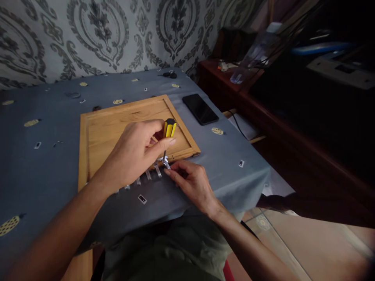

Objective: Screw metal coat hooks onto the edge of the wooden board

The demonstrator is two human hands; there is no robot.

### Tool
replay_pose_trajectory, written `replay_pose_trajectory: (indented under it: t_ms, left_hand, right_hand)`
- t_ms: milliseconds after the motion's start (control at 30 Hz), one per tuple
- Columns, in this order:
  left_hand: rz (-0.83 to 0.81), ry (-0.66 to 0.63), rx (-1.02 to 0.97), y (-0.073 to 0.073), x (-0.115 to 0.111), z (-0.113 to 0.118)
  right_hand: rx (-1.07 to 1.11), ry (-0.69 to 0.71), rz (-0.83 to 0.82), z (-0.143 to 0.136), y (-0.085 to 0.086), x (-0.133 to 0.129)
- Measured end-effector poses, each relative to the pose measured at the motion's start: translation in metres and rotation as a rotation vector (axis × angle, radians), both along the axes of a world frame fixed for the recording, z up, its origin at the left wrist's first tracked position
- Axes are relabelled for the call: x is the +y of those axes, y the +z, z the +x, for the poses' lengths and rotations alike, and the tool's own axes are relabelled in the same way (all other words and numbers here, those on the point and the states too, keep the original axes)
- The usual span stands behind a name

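Observation:
My left hand [140, 150] is closed round a yellow and black screwdriver [170, 128], held upright with its shaft pointing down. The screwdriver's tip meets a small metal hook [166, 163] at the near edge of a framed wooden board [111, 132]. Thumb and fingers of my right hand [191, 181] pinch that same hook from the right. Several more metal hooks [148, 175] stick out along the board's near edge, some partly hidden beneath my left hand and wrist.
The board lies on a blue patterned cloth [234, 168]. A black phone [200, 109] lies to its right, and black keys [170, 74] are at the back. Beyond the table's right side stand a dark red desk [228, 84] and a clear bottle [252, 54].

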State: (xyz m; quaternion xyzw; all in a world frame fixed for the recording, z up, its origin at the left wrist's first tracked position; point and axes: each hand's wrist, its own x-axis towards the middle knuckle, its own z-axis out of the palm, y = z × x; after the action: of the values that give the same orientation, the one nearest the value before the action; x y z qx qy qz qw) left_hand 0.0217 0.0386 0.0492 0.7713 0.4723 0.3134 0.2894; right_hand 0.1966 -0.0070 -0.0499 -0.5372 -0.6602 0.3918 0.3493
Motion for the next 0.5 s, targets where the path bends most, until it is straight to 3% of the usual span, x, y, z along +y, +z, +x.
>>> replay_pose_trajectory:
  t_ms: [500]
  left_hand:
    - [0.054, 0.004, 0.062, 0.0007, -0.0041, 0.0009]
  right_hand:
    - [0.0, 0.002, -0.026, -0.0013, -0.0023, -0.0002]
